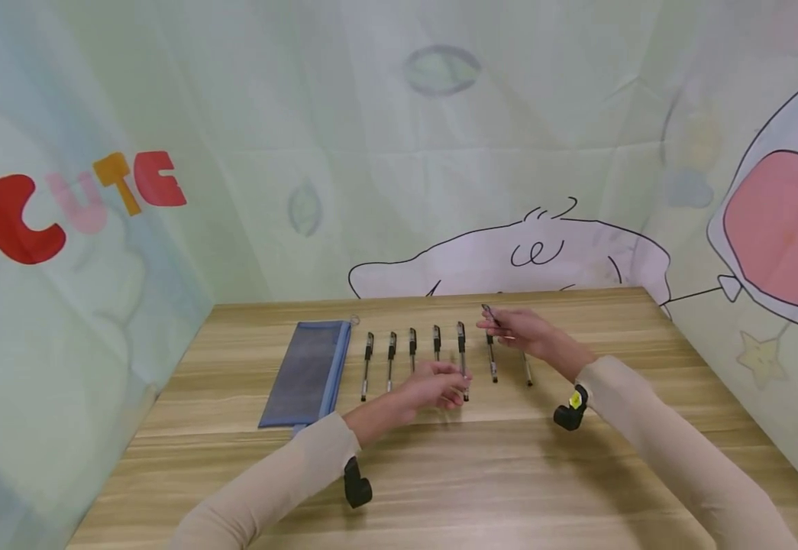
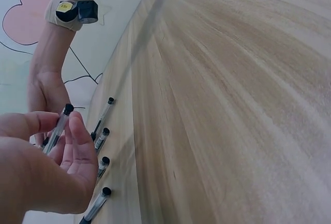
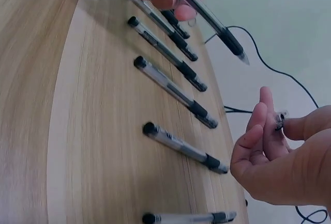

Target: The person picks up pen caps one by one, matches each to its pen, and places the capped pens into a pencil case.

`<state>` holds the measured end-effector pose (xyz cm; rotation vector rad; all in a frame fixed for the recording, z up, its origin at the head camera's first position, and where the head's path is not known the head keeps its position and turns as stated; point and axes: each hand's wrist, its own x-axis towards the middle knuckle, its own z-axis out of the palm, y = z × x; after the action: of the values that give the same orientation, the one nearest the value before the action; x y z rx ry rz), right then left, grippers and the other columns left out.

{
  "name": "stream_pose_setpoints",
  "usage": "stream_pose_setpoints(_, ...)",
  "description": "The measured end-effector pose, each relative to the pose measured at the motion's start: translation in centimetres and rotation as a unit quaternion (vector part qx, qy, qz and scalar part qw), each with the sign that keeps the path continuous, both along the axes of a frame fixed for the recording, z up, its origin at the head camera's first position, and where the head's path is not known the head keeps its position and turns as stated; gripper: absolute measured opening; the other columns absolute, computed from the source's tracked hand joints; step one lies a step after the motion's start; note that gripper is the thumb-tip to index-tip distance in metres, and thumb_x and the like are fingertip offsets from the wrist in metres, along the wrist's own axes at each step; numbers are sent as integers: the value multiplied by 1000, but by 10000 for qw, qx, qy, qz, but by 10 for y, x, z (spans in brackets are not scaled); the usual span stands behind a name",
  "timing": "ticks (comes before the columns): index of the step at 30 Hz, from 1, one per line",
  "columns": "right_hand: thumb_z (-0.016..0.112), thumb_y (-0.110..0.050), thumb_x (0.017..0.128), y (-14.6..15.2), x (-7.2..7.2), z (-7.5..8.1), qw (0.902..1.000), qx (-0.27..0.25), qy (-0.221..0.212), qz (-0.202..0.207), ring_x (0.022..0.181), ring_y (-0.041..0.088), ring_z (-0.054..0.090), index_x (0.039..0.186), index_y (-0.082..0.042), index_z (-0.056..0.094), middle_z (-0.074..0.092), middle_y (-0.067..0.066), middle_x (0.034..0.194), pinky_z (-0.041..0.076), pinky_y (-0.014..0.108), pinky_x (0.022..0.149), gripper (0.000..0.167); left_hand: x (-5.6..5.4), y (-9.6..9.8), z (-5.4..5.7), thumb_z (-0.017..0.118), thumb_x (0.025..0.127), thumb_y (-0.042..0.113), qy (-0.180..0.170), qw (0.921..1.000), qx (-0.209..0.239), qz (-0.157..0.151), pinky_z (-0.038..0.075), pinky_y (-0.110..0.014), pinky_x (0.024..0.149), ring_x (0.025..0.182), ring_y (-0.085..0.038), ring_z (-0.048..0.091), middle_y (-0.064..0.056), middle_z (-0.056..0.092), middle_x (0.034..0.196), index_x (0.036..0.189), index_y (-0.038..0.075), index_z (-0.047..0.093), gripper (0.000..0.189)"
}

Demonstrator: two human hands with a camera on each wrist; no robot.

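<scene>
Pens (image 1: 365,372) lie side by side in a row on the far half of a wood-patterned table (image 1: 474,473); at the row's left end a blue mesh pouch (image 1: 305,374) lies flat. Over the row are both hands: the left hand (image 1: 436,384) pinches one pen (image 3: 209,17) between thumb and fingers, with four lying pens to its left and two to its right, while the right hand (image 1: 525,332), raised a little farther back and to the right, pinches between thumb and fingers a small piece that looks like a cap (image 3: 280,121). The tip of the held pen seems bare in the right wrist view, and the ones on the table appear capped. I judge the step in hand to be uncapping or recapping this pen; which of the two, I cannot tell. If recapping, the next move calls for lining up cap and tip while the left hand steadies the barrel; if uncapping, for keeping the two apart and the loose cap secure
</scene>
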<state>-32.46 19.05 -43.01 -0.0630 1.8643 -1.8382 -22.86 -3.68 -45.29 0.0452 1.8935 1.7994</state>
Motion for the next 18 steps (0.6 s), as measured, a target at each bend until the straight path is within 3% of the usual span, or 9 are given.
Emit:
stream_pose_setpoints(2,38,-24,113,-6,0,-1,9998,-37,-15,-170,89,0,68,129,-6,54,77,-12,97,51,18,83,29,1,0,0,68,93,10,3,10000,-32,-32,57,-18,64,68,-9,66,-20,73,111,125,-4,65,35)
stream_pose_setpoints(5,38,-21,112,-13,-2,-1,9994,-99,-23,-342,92,-1,70,141,0,48,78,-11,97,52,16,84,37,1,1,-1,68,94,11,-5,10000,-53,-73,58,-18,66,70,-9,66,-20,72,113,124,-2,66,33)
stream_pose_setpoints(9,42,-20,111,-18,-2,-2,9987,-43,-37,-505,87,0,64,148,7,39,71,-12,91,51,16,81,46,1,3,-1,68,93,11,-42,10000,-35,-74,58,-19,66,71,-9,66,-19,73,114,123,-1,67,31)
stream_pose_setpoints(13,47,-22,110,-20,-2,-3,9975,145,-43,-685,82,4,52,132,4,54,60,-9,87,46,17,75,35,1,5,0,68,92,9,-74,10000,-17,-49,58,-18,65,70,-9,66,-19,73,113,122,-1,67,32)
stream_pose_setpoints(18,53,-24,108,-20,-1,-6,9971,208,66,-732,80,4,53,111,-6,66,64,-9,86,46,17,72,22,1,6,0,69,90,9,-78,10000,-42,-39,57,-17,63,69,-10,66,-17,74,110,122,-1,68,33)
